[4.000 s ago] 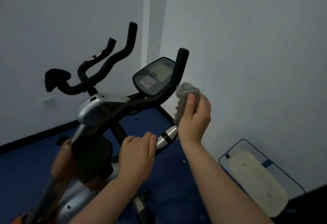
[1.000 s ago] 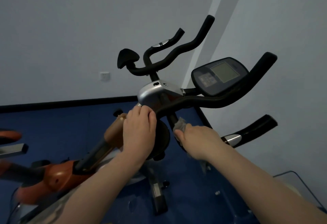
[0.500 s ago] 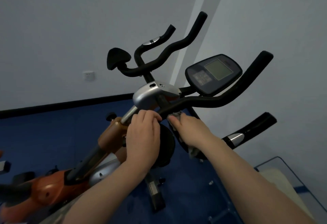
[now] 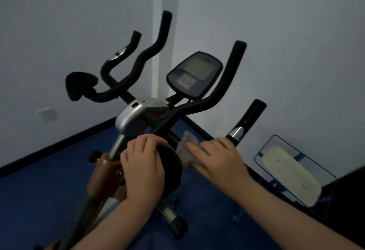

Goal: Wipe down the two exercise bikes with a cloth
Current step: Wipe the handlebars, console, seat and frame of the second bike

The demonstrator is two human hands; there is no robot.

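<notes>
One bike (image 4: 136, 115), one cloth (image 4: 186, 148): the right hand (image 4: 217, 158) presses the cloth on a bar; the left hand (image 4: 143, 168) grips the round pad (image 4: 170, 172).

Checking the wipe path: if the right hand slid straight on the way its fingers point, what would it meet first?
The right hand points up-left, pressing the grey cloth ahead of it. First in line looks like the black handlebar tube, which the cloth seems to touch already; depth is unclear.
</notes>
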